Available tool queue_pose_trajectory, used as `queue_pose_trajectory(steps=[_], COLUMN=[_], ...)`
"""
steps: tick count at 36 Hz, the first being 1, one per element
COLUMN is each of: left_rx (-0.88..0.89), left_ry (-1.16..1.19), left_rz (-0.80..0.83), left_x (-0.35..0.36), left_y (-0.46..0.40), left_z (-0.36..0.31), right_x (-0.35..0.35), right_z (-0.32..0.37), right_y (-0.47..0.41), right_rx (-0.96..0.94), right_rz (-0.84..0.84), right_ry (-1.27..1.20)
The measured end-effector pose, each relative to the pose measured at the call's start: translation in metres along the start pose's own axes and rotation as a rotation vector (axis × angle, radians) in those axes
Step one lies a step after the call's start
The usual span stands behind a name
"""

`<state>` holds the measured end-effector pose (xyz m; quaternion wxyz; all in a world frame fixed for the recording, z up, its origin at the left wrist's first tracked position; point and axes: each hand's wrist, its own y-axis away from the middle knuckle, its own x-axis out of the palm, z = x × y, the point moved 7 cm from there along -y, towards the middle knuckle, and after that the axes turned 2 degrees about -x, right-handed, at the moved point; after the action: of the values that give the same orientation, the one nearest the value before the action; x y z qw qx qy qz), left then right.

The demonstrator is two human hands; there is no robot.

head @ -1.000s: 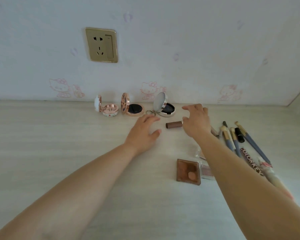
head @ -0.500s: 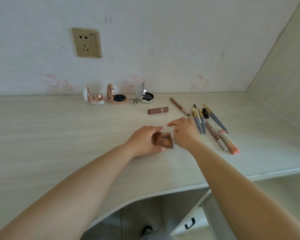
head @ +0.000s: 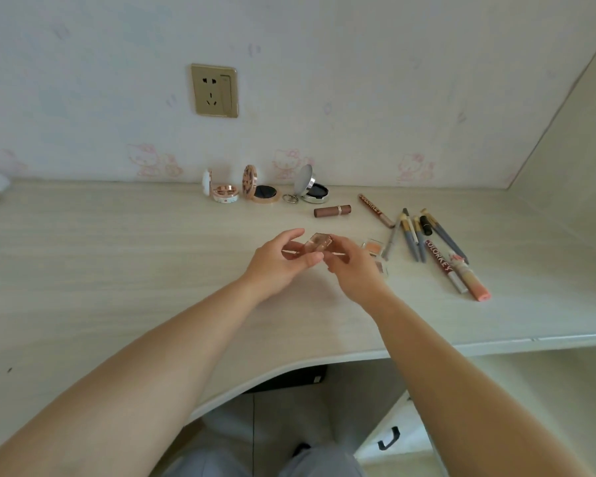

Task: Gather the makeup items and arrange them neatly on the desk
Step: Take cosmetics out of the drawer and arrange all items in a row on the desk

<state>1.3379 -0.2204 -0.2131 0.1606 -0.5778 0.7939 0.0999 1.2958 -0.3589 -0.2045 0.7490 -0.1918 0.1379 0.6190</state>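
Left hand (head: pixel 278 266): curled under the small square brown translucent compact (head: pixel 316 245), held above the pale wood-grain surface (head: pixel 117 270).
Right hand (head: pixel 353 266): pinching its other edge.
Advice: compact to be kept level and set by the brown lipstick tube (head: pixel 332 211).

Pale wood-grain desk (head: pixel 117 270), translucent brown case (head: pixel 319 247) between my fingertips, brown lipstick (head: pixel 332 211) beyond them, gold socket (head: pixel 214 90), pink cat-print wallpaper (head: pixel 358 80).
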Motion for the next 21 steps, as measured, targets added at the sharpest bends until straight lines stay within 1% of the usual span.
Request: queue_pose_trajectory(steps=[3, 7, 13, 15, 17, 21], left_rx=[-0.009, -0.006, -0.004, -0.006, 0.017, 0.16], left_ry=[0.062, 0.073, 0.076, 0.073, 0.034, -0.19], left_rz=[0.036, 0.05, 0.04, 0.041, 0.019, -0.004], left_x=[-0.007, -0.016, -0.028, -0.03, -0.033, -0.039], left_y=[0.008, 0.017, 0.023, 0.024, 0.023, 0.025], left_z=[0.001, 0.002, 0.003, 0.003, 0.002, -0.007], right_x=[0.014, 0.026, 0.037, 0.042, 0.047, 0.055], right_z=[0.001, 0.007, 0.013, 0.013, 0.014, 0.018], right_y=[0.003, 0.008, 0.012, 0.011, 0.011, 0.01], right_rx=[0.062, 0.086, 0.118, 0.146, 0.183, 0.274], right_rz=[0.049, 0.072, 0.098, 0.13, 0.171, 0.219], right_ry=[-0.209, -0.389, -0.539, -0.611, -0.716, -0.856])
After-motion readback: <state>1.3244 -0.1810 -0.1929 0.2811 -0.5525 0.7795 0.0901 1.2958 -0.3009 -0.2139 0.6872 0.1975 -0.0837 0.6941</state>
